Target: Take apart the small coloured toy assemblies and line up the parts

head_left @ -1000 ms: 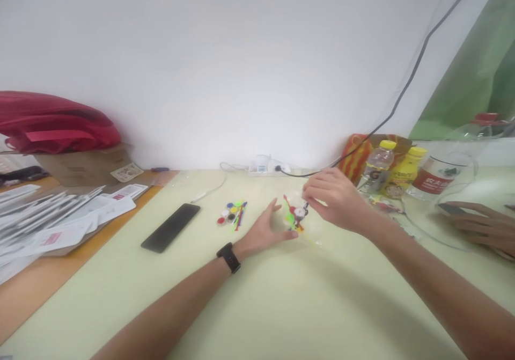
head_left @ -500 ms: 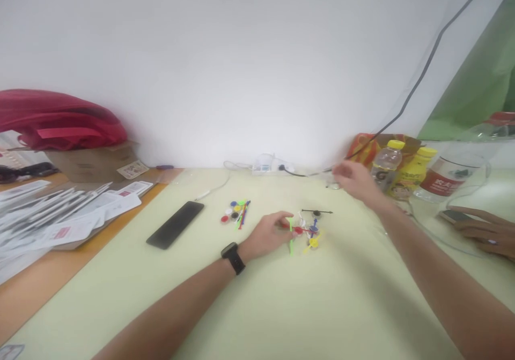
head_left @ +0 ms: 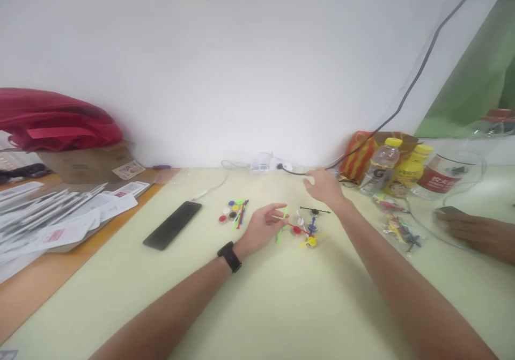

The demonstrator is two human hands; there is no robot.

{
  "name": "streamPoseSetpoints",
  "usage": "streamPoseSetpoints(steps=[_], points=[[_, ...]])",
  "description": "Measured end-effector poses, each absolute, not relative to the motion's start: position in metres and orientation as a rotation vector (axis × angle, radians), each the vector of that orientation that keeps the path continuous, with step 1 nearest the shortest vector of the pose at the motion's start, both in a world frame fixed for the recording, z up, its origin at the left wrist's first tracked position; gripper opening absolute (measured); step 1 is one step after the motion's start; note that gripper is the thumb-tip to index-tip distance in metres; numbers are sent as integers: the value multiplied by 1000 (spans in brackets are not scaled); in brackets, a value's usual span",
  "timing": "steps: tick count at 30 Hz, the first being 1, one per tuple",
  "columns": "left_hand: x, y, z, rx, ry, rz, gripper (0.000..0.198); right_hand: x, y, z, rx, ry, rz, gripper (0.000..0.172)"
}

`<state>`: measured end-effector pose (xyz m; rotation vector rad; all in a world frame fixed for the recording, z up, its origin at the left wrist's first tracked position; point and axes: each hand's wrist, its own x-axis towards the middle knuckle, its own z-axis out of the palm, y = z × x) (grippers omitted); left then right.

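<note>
A small cluster of toy pieces lies on the pale green table: a green stick (head_left: 281, 230), a red disc (head_left: 296, 230), a blue piece (head_left: 312, 224), a yellow piece (head_left: 310, 240) and a black stick with a disc (head_left: 316, 211). My left hand (head_left: 262, 226), with a black watch on the wrist, pinches the upper end of the green stick at the cluster's left side. My right hand (head_left: 324, 186) hovers just behind the black stick, fingers stretched out and holding nothing.
A second pile of coloured discs and sticks (head_left: 233, 213) and a black phone (head_left: 172, 233) lie to the left, beside paper packets (head_left: 60, 220). To the right are bottles (head_left: 380, 166), a clear bag of pieces (head_left: 396, 226), a glass jar (head_left: 450, 180) and another person's hand (head_left: 475, 231). A power strip (head_left: 267, 165) sits by the wall.
My right hand dropped the pieces on the table, swung away to the right, then came back above the black stick. My left hand closed on the green stick and pulled it leftward.
</note>
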<state>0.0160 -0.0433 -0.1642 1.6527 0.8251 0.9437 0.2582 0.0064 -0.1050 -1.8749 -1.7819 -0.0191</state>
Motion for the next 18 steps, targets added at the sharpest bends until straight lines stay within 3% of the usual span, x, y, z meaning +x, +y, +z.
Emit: streamPoseSetpoints(steps=[5, 12, 15, 18], points=[[10, -34, -144, 1556, 907, 1122, 52, 226, -17, -81, -1337, -2117, 761, 24], [4, -12, -115, 1467, 961, 1318, 43, 190, -36, -75, -1042, -1921, 1092, 23], [6, 1, -95, 1581, 989, 1340, 41, 182, -27, -69, -1018, -1768, 1135, 15], [1, 9, -73, 1799, 906, 1206, 44, 180, -14, -62, -1033, -1636, 1151, 10]])
